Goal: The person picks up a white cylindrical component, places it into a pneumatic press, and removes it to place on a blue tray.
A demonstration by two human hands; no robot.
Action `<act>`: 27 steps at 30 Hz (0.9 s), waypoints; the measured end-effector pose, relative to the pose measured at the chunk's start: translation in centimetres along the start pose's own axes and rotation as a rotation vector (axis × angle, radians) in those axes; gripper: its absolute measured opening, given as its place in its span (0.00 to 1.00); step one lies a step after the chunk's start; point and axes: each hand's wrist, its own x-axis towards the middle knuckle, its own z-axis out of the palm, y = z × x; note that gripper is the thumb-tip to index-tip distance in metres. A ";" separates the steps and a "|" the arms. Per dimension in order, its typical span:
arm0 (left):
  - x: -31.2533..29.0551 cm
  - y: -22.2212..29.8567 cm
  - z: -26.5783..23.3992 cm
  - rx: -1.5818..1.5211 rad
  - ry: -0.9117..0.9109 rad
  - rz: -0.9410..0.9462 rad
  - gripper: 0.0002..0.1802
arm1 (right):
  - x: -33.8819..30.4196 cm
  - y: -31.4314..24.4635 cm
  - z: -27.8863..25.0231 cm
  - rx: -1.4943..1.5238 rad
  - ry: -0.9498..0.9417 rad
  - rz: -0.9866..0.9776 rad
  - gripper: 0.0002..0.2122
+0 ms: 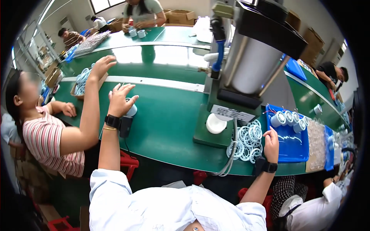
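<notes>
My left hand (121, 101) is raised over the left part of the green bench, fingers spread. A light-blue cylindrical housing (132, 109) stands right beside its palm, partly hidden; I cannot tell whether they touch. My right hand (271, 144) is at the left edge of a blue tray (288, 154), fingers curled in; whatever they hold, if anything, is hidden. In the tray stand several white-and-blue cylindrical housings (278, 119) with thin red wires. Between that hand and the press lies a pile of pale-blue rings (246, 138). A round white part (216, 124) sits on the press base.
The press (246, 65) with its big cylinder rises at centre right, cables (230, 156) hanging over the bench edge. A co-worker in a striped top (54, 134) reaches an arm (90, 111) close to my left arm. A box of rings (81, 84) stands beyond.
</notes>
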 end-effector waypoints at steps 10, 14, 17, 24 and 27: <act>-7.1 2.6 -3.2 -0.676 -0.294 -0.212 0.35 | 0.0 -0.1 0.2 -0.007 0.006 0.097 0.06; -7.3 3.7 -2.7 -0.250 -0.315 -0.220 0.36 | 0.0 -0.5 0.2 -0.023 0.018 0.087 0.06; -7.1 4.2 -0.8 -0.321 -0.086 -0.036 0.33 | 0.0 -0.7 0.1 -0.047 0.025 0.074 0.06; -2.7 12.8 0.7 -0.906 -0.284 -0.127 0.32 | 0.8 0.5 0.4 -0.166 -0.019 -0.009 0.06; -1.1 18.2 1.7 -1.039 -0.276 -0.065 0.31 | 0.8 0.7 0.4 -0.187 -0.031 -0.039 0.05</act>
